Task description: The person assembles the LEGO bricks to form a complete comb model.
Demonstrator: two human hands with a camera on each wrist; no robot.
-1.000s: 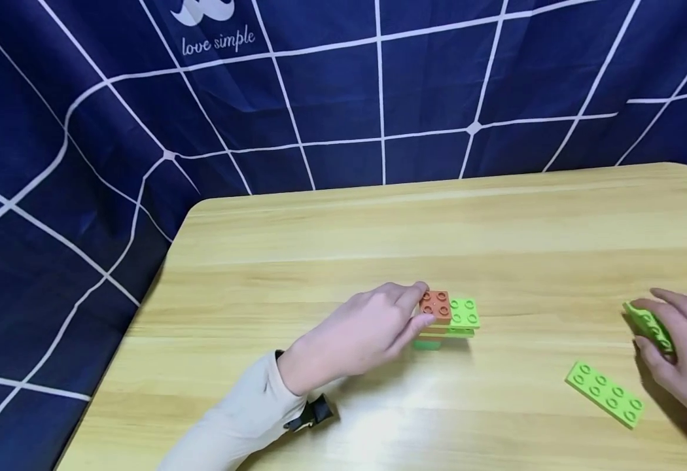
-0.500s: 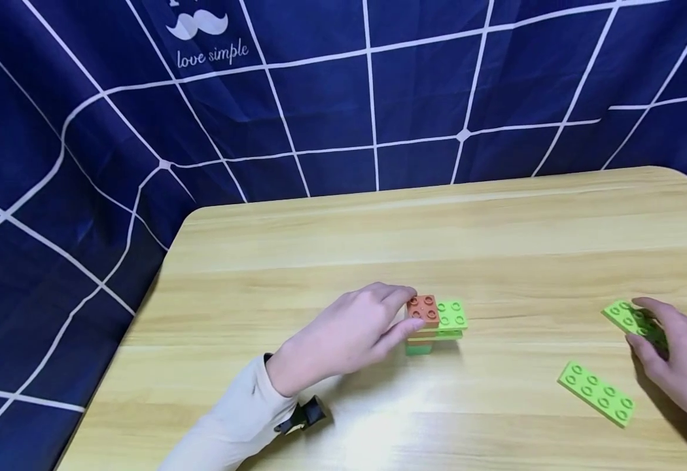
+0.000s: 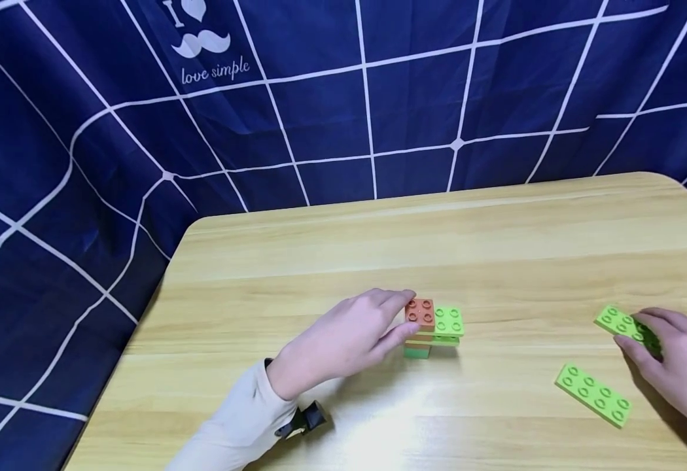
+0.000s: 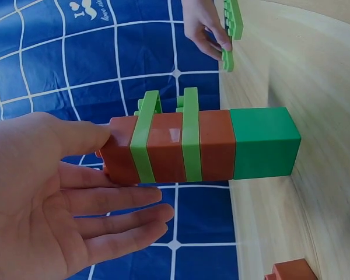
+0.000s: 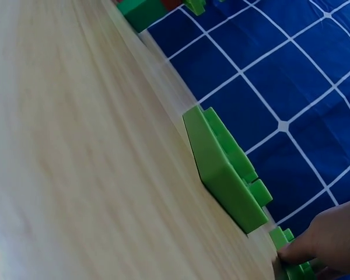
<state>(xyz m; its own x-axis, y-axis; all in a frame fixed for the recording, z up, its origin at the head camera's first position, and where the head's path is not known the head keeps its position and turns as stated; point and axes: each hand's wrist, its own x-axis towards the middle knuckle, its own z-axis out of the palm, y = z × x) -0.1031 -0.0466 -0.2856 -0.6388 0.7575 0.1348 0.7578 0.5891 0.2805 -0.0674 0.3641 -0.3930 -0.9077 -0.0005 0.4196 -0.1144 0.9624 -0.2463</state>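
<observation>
A tower of toy building bricks (image 4: 168, 146) stands upright on the table, with a green brick (image 4: 263, 143) at its foot, then reddish-brown bricks alternating with two lime plates that jut out to the right. My left hand (image 3: 343, 337) pinches the reddish-brown top brick (image 3: 419, 314) between thumb and index finger; its other fingers extend beside the tower. At the right, my right hand (image 3: 682, 360) grips a lime building plate (image 3: 614, 319) between thumb and fingers, covering its near end. A second lime plate (image 3: 593, 394) lies studs up on the table, left of that hand.
Another reddish-brown brick (image 4: 294, 270) lies on the wooden table (image 3: 343, 252), hidden in the head view. Dark blue cloth (image 3: 314, 118) with white lines hangs behind the table and along its left. A black strap device (image 3: 303, 418) sits on my left wrist.
My right hand has shifted left with the lime plate and turned it flatter, showing more studs. My left hand stays on the tower's top brick. The head view has tilted slightly.
</observation>
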